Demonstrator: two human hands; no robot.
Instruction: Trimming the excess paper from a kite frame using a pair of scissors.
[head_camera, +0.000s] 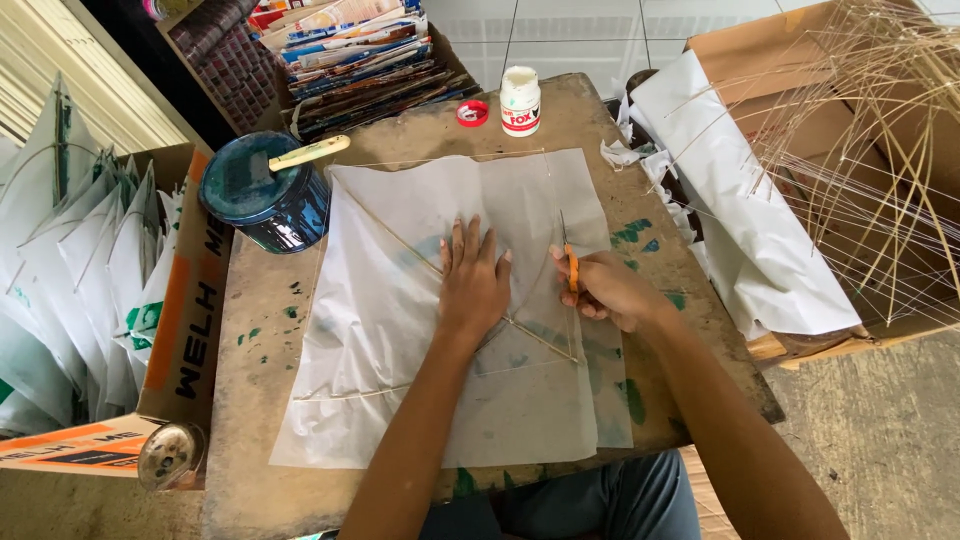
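From my feed: left hand (473, 283) lies flat, fingers spread, pinning the white paper (400, 330) over its thin stick frame mid-worktop (270, 310). Right hand (612, 290) has its grip pinching the orange-handled scissors (569, 258) at the paper's right edge. Trimming looks barely begun.

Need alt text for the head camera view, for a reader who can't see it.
A left hand presses flat on a thin white paper sheet laid over thin bamboo sticks on a worn wooden table, while the right hand holds orange-handled scissors at the paper. A dark blue round tin and a white glue bottle stand behind.
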